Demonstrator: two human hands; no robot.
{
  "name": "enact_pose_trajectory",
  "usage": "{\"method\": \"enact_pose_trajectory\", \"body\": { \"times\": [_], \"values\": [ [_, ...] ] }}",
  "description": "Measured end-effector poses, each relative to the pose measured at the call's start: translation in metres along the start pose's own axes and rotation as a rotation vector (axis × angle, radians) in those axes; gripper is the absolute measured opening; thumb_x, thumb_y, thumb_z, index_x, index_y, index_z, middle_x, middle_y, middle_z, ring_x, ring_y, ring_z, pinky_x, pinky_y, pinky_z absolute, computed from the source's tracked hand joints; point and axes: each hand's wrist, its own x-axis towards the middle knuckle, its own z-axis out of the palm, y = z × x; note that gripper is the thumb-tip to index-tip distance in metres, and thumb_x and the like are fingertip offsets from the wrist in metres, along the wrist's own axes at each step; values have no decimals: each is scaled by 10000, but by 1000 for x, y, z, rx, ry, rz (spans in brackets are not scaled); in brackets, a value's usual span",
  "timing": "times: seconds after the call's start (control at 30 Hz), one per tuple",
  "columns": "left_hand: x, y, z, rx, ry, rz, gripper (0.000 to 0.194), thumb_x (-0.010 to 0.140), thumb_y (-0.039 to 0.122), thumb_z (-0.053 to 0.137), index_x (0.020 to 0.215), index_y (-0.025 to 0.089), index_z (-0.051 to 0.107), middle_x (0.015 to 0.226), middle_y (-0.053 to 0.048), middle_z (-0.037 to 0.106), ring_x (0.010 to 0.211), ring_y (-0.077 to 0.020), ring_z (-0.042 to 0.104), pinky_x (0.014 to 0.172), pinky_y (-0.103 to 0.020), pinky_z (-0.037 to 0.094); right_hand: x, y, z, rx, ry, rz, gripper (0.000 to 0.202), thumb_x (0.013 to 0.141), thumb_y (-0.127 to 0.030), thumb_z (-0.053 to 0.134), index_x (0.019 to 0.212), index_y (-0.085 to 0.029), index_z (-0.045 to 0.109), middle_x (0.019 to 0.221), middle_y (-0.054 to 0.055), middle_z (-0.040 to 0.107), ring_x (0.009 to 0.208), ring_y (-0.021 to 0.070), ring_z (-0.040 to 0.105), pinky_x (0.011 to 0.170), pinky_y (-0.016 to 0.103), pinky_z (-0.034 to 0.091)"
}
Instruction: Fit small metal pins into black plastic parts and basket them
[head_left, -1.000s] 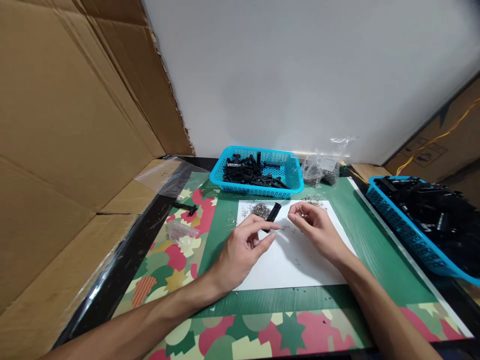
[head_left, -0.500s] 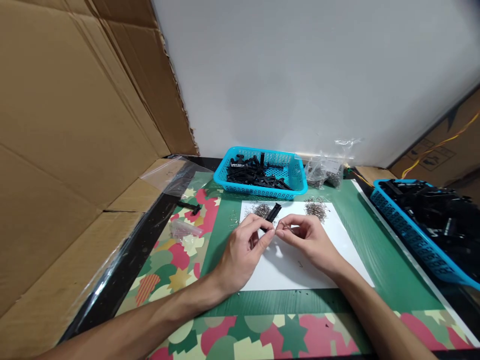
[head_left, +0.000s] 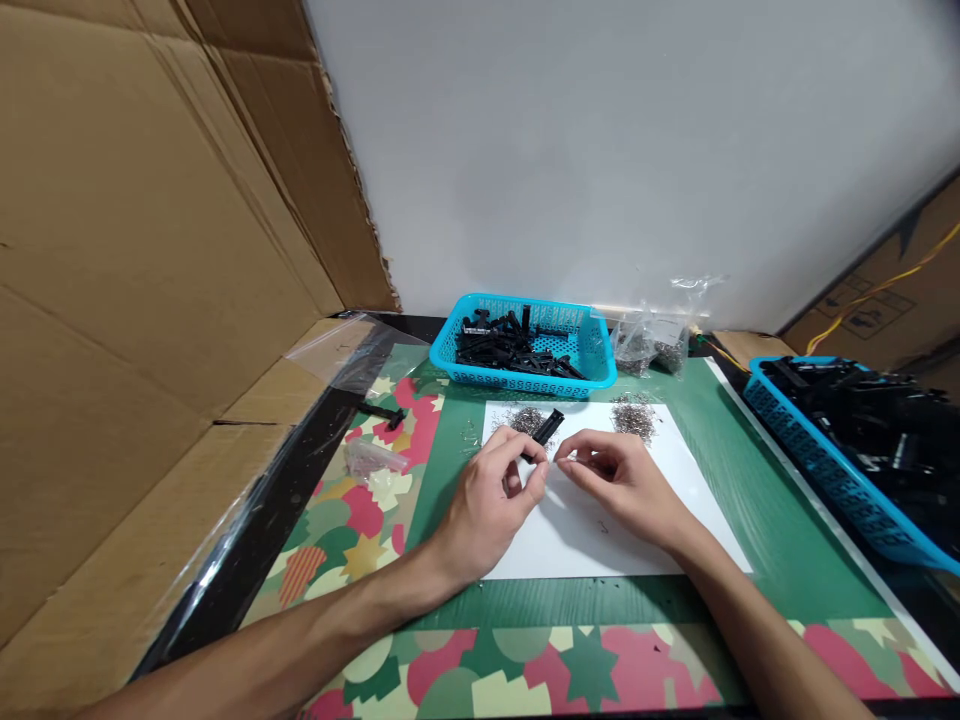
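Note:
My left hand is closed around a slim black plastic part, whose far end sticks up past the fingers. Just right of it, my right hand has thumb and forefinger pinched together; what they hold, if anything, is too small to make out. Both sets of fingertips are close together over a white sheet of paper. Behind the left hand lies a pile of tiny metal pieces, partly hidden by the black part. A second pile of small metal pieces lies behind the right hand. One loose bent wire piece rests on the paper.
A blue basket of black parts stands at the back. Another blue basket, heaped with black parts, is at the right. Plastic bags sit behind. At left are a single black part, a small clear bag and cardboard.
The right hand's fingertips have drawn slightly away from the left hand's. The left hand keeps its hold on the black part. The whole view has shifted a little.

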Motion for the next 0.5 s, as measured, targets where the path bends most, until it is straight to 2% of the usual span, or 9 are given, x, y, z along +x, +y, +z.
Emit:
{"method": "enact_pose_trajectory", "body": {
  "times": [0.13,0.33,0.5],
  "values": [
    [-1,2,1,11,-17,-11,91,969,230,596,914,196,660,956,10,586,663,-94,500,622,-244,407,-1,1,-2,1,80,-30,199,977,-384,706,982,-195,766,666,-43,469,592,121,373,555,269,296],
    [-2,1,3,24,-55,-33,88,935,208,599,966,187,678,963,7,583,611,-82,474,603,-253,404,-3,0,3,-104,12,-135,141,995,-293,669,957,-198,766,652,-49,488,592,113,378,579,265,301],
    [-1,2,1,22,-79,-22,91,954,232,612,938,192,693,950,11,585,623,-87,471,623,-259,404,-4,-3,0,-153,-16,-114,64,953,-192,638,927,-193,697,645,-69,429,595,107,376,570,248,292]
  ]
}}
